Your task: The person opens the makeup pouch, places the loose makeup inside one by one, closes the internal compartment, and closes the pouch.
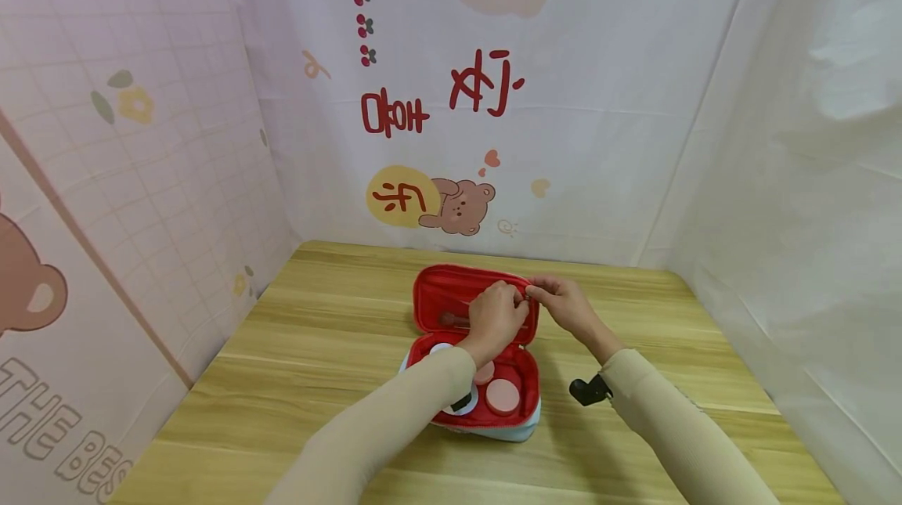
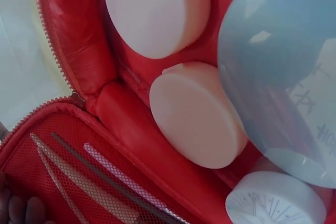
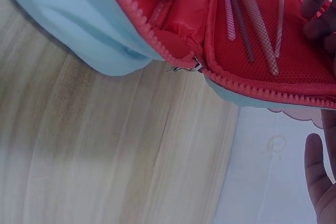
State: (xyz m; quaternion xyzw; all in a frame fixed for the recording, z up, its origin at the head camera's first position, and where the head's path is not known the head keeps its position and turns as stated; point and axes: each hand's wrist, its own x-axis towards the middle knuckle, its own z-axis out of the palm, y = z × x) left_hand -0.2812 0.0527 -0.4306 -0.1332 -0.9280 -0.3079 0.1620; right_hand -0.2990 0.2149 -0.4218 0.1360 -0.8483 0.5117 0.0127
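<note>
A light blue cosmetic bag [image 1: 523, 432] with red lining stands unzipped, its lid [image 1: 417, 297] raised. Behind the lid's red mesh pocket [image 3: 299, 61] lie several slim makeup tools, among them a pink-handled one [image 3: 229, 17] and a brush head [image 1: 448, 319]. My left hand [image 1: 496, 315] reaches over the bag, its curled fingers gripping the pocket near the lid's right edge. At the lid's upper right corner, my right hand [image 1: 566, 306] pinches the rim, part of it outside the lid. In the compartment sit pale pink round containers [image 2: 197, 116], a white round one [image 2: 273, 203] and a large bluish glossy one [image 2: 278, 77].
The bag stands on a wood-grain table [image 1: 317, 356]. Printed cloth walls [image 1: 599, 59] enclose it behind and at both sides. A black wrist camera [image 1: 588, 391] juts from the right sleeve, beside the bag. A metal zipper pull [image 3: 184, 68] hangs near the hinge.
</note>
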